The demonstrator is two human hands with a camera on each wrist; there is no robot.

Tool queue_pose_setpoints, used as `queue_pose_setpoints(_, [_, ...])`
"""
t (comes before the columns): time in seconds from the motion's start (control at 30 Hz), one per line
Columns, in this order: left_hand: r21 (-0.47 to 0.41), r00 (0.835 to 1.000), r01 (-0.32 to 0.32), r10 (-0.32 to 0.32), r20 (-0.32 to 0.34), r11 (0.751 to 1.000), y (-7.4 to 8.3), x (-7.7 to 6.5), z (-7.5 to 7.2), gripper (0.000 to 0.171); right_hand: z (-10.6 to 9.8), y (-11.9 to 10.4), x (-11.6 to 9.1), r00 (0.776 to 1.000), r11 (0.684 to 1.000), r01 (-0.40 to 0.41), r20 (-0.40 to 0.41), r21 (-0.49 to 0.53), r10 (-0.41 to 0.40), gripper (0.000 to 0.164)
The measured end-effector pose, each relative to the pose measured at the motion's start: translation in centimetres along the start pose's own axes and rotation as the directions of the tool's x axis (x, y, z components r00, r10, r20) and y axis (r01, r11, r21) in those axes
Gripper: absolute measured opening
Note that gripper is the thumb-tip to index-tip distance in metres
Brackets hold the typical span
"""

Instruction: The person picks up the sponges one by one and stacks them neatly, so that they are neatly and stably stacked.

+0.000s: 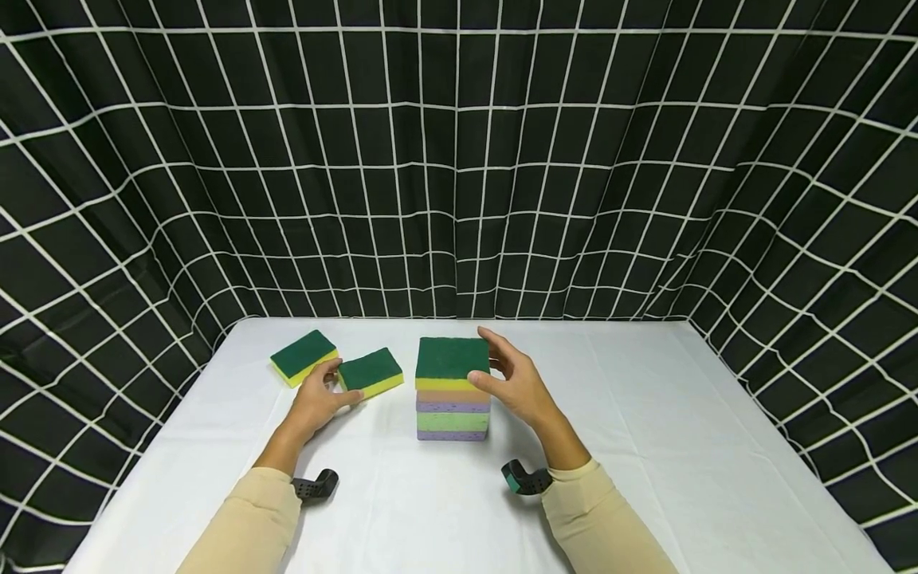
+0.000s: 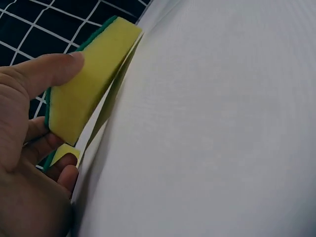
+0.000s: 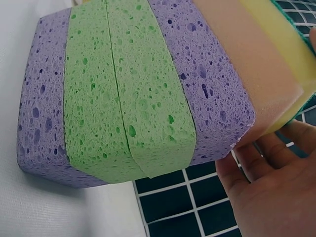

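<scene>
My left hand (image 1: 315, 399) pinches a green-and-yellow scouring sponge (image 1: 370, 371) at its left end, thumb along the yellow near side. In the left wrist view this sponge (image 2: 96, 79) is tilted, with a narrow gap between it and the white surface. A second scouring sponge (image 1: 304, 355) lies just behind that hand. Centrally stands a stack of sponges (image 1: 453, 422) in purple, green and orange, topped by another scouring sponge (image 1: 452, 357). Around its right end is my right hand (image 1: 522, 388), thumb at the near edge, fingers loosely extended behind and beside it.
A white cloth (image 1: 645, 478) covers the table. Black curtains with a white grid (image 1: 459, 159) enclose its back and sides. On the wrists, a black camera (image 1: 315, 485) and another black camera (image 1: 526, 478) stick out inward, low over the table.
</scene>
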State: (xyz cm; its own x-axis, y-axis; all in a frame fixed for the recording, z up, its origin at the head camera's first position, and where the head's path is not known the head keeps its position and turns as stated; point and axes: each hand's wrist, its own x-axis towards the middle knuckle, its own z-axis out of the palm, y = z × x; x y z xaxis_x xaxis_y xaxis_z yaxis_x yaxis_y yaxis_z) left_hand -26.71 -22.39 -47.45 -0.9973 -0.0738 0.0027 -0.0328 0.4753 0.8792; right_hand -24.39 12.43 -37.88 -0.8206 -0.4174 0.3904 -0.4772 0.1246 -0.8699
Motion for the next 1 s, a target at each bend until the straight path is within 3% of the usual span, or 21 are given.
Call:
queue_pose_setpoints(0.2, [-0.089, 0.999, -0.041, 0.040, -0.017, 0.995, -0.1, -0.9, -1.0, 0.087, 0.1, -0.1, 0.0, 1.000, 1.000, -0.014, -0.003, 0.004, 0.014, 0.067])
queue_pose_setpoints(0.63, [-0.098, 0.996, -0.082, 0.078, -0.045, 0.992, 0.8, -3.4, -3.2, 0.085, 0.1, -0.2, 0.0, 1.000, 1.000, -0.022, -0.005, 0.009, 0.022, 0.065])
queue_pose_setpoints(0.8, [-0.065, 0.985, -0.152, 0.146, -0.087, 0.986, 1.4, -4.0, -4.1, 0.082, 0.1, -0.3, 0.0, 1.000, 1.000, -0.021, -0.010, 0.004, 0.021, 0.065])
queue_pose_setpoints(1.0, [-0.027, 0.970, -0.192, 0.186, -0.157, 0.981, 1.9, -4.9, -5.2, 0.078, 0.1, -0.3, -0.1, 0.999, 0.999, -0.037, -0.008, 0.008, 0.037, 0.066])
